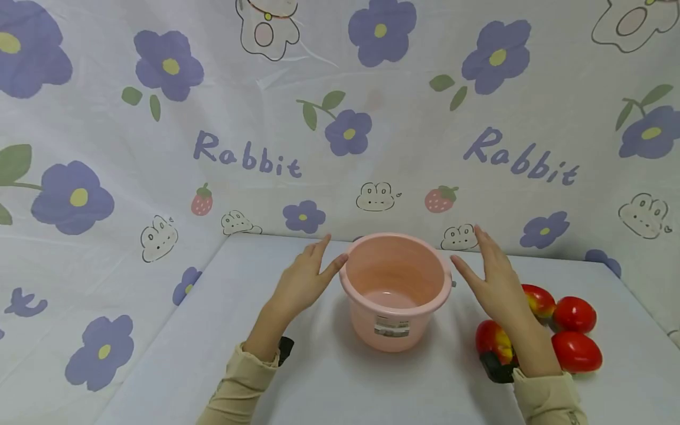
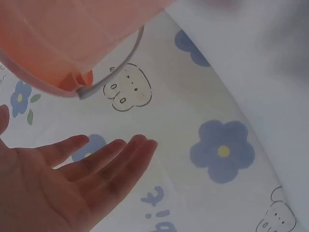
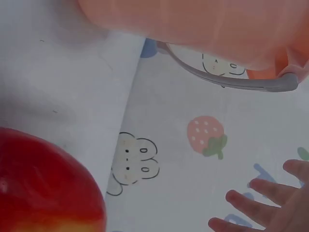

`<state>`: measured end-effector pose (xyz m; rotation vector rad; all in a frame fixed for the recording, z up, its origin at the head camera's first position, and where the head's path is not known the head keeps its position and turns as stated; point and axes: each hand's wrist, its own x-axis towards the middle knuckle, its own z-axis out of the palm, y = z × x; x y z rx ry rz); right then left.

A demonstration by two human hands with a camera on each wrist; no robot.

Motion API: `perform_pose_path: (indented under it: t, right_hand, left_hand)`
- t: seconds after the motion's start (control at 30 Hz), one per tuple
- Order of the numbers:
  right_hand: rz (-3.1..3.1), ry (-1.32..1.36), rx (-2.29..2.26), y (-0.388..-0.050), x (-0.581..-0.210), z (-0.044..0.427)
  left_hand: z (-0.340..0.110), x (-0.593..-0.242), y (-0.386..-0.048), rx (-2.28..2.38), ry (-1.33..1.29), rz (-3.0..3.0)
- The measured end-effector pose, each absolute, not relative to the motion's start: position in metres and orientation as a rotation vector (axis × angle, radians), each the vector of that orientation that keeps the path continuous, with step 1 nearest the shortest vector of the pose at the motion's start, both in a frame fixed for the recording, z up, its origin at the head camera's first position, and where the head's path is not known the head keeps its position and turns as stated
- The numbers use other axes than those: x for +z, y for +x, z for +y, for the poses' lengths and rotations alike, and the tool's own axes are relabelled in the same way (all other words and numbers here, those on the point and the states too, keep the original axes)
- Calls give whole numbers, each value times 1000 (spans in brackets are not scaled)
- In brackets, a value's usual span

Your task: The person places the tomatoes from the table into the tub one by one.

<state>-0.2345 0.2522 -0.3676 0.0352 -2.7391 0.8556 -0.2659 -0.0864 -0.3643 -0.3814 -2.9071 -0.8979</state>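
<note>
A pink plastic bucket [image 1: 390,324] stands upright on the white table, its inside bare and a label on its front. Its grey handle [image 2: 113,75] hangs down behind it, as both wrist views show. My left hand [image 1: 301,278] is held at the bucket's left rim, fingers extended; whether the thumb touches the rim I cannot tell. On the other side my right hand [image 1: 499,289] hovers just off the rim, thumb and fingers spread and holding nothing. Beneath and beside the right forearm lie several red fruits, among them a red-and-yellow one [image 1: 487,339] partly hidden by the wrist camera.
More fruits sit at the right: a red-and-yellow one [image 1: 539,300], a round red one [image 1: 575,314] and a longer red one [image 1: 578,352]. Behind the table [image 1: 212,330] hangs a white curtain [image 1: 329,65] printed with flowers and rabbits. Small black cameras [image 1: 285,349] ride on the wrists.
</note>
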Motion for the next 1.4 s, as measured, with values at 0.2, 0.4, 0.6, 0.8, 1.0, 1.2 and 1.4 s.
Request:
perform_pose_path:
  t: [0.2,0.4,0.6,0.8,1.0,1.2,1.4]
  right_hand:
    - [-2731,3,971,-232,-371,257]
    - [-2701,-34,1123,-229,-376,262]
    - [-2638,-60,1282,-228,-383,268]
    - [-2578,-97,1388,-227,-389,275]
    - [-2547,-124,1408,-222,-393,283]
    - [-2526,-198,1443,-215,-401,294]
    - [-2483,-291,1477,-207,-407,305]
  left_hand:
    - [-83,-369,-261,-1123,-341,-2890]
    - [-81,-375,-260,-1436,-381,-2774]
    - [-79,-381,-261,-1743,-345,-2671]
    - [-76,-382,-259,-1937,-298,-2601]
    - [-78,-387,-260,-2075,-314,-2537]
    - [-77,-392,-260,-2181,-283,-2491]
    - [-76,-393,-257,-2226,-264,-2464]
